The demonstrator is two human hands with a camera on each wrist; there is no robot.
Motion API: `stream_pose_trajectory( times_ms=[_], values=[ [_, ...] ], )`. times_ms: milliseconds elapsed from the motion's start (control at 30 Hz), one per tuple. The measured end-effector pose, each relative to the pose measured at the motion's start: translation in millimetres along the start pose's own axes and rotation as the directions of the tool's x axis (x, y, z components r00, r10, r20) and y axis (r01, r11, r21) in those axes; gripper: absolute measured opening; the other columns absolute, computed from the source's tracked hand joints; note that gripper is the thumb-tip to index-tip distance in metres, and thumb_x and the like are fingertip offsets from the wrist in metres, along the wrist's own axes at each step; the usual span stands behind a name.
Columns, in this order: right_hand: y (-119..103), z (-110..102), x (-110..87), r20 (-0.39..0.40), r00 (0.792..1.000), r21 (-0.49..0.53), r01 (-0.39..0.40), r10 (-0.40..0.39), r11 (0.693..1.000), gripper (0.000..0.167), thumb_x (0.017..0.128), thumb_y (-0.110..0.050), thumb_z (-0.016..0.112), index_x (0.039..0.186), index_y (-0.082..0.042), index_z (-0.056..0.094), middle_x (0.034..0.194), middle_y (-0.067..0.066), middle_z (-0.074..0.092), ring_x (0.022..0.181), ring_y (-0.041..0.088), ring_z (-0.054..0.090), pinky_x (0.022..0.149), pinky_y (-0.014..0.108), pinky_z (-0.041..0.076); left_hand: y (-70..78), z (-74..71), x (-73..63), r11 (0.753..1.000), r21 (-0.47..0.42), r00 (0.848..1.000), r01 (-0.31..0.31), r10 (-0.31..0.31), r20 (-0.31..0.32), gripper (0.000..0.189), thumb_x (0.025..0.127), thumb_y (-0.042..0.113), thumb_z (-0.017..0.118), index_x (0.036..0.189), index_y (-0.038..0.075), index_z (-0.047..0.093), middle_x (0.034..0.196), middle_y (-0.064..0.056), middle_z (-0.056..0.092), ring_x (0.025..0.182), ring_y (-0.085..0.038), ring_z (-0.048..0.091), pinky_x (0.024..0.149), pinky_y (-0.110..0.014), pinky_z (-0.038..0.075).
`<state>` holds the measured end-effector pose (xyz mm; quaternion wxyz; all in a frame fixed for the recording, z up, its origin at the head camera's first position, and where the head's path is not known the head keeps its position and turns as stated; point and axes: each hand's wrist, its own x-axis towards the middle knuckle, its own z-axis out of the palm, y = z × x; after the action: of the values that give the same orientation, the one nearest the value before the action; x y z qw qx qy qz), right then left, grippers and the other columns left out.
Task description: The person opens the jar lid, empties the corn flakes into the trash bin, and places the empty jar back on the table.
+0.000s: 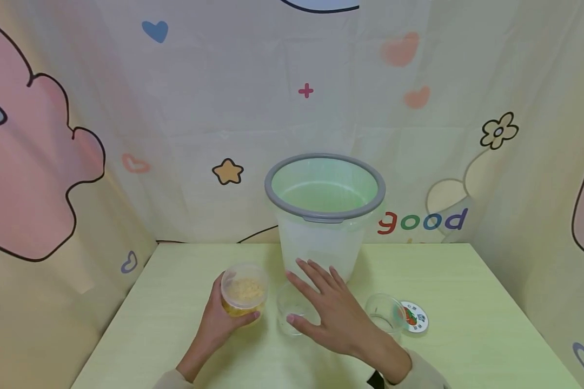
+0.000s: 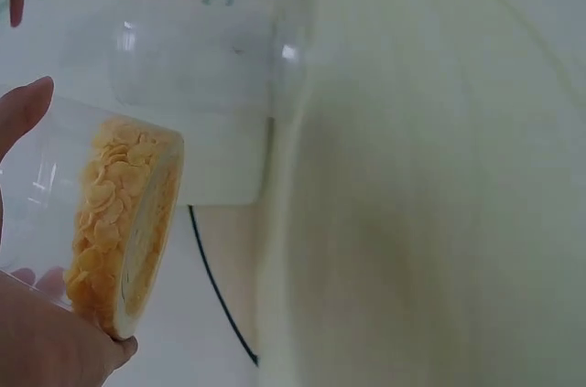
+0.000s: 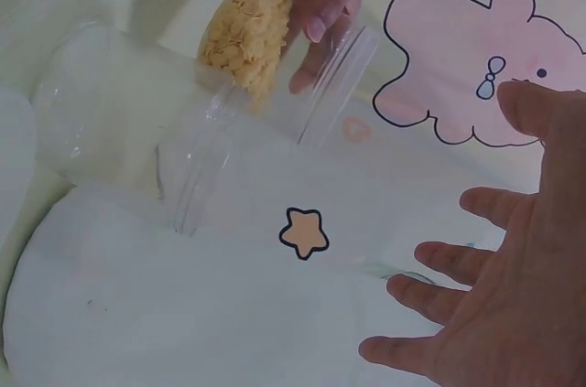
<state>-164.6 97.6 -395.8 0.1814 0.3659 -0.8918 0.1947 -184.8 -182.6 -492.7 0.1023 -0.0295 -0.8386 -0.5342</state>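
Observation:
My left hand (image 1: 218, 319) grips a clear plastic jar (image 1: 232, 278) with a shallow layer of pale yellow flakes (image 3: 249, 35) at its bottom. In the left wrist view the jar hangs above the tabletop, fingers and thumb wrapped around its side. My right hand (image 1: 338, 319) hovers with fingers spread, holding nothing. A second clear jar (image 1: 287, 313) stands beneath it, partly hidden by the hand, with no flakes seen inside. To the right, behind the right wrist, is a third clear jar (image 1: 380, 308). Beside that jar lies a round white disc (image 1: 418, 319) with an orange-and-green picture.
A white bin (image 1: 321, 237) with a grey rim stands at the back middle of the pale table (image 1: 165, 302). Behind it hangs a printed curtain (image 1: 199, 97). A small black object (image 1: 376, 380) lies by the right sleeve.

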Motion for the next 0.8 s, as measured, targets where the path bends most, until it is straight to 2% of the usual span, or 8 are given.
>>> stream_pose_trajectory(
  times_ms=[333, 533, 800],
  values=[
    [-6, -6, 9.6, -0.037, 0.998, -0.018, 0.044, -0.045, 0.999, 0.068, 0.094, -0.057, 0.052, 0.154, -0.031, 0.032, 0.162, -0.001, 0.027, 0.148, 0.026, 0.030, 0.115, 0.062, 0.029, 38.9, 3.4, -5.5, 0.993, -0.020, 0.993, -0.114, 0.114, 0.022, 0.111, 0.062, 0.034, 0.093, 0.150, 0.028, 0.025, 0.145, -0.005, 0.043, 0.129, -0.031, 0.048, 0.103, -0.062, 0.041],
    [-11, -12, 15.2, -0.057, 0.996, -0.018, 0.066, -0.067, 0.998, 0.069, 0.094, -0.057, 0.052, 0.154, -0.030, 0.032, 0.162, 0.001, 0.027, 0.148, 0.029, 0.031, 0.113, 0.062, 0.031, 53.4, 8.6, -7.6, 0.989, -0.016, 0.989, -0.147, 0.147, 0.005, 0.112, 0.060, 0.035, 0.094, 0.149, 0.031, 0.026, 0.144, -0.004, 0.041, 0.127, -0.029, 0.048, 0.101, -0.062, 0.042],
    [-16, -18, 22.9, -0.078, 0.993, -0.008, 0.085, -0.086, 0.996, 0.069, 0.093, -0.059, 0.052, 0.153, -0.028, 0.035, 0.162, 0.002, 0.028, 0.147, 0.031, 0.032, 0.112, 0.063, 0.033, 69.1, 14.1, -8.6, 0.975, 0.018, 0.975, -0.222, 0.223, -0.019, 0.112, 0.061, 0.029, 0.094, 0.150, 0.031, 0.027, 0.144, -0.005, 0.040, 0.125, -0.027, 0.048, 0.099, -0.058, 0.044]
  ],
)
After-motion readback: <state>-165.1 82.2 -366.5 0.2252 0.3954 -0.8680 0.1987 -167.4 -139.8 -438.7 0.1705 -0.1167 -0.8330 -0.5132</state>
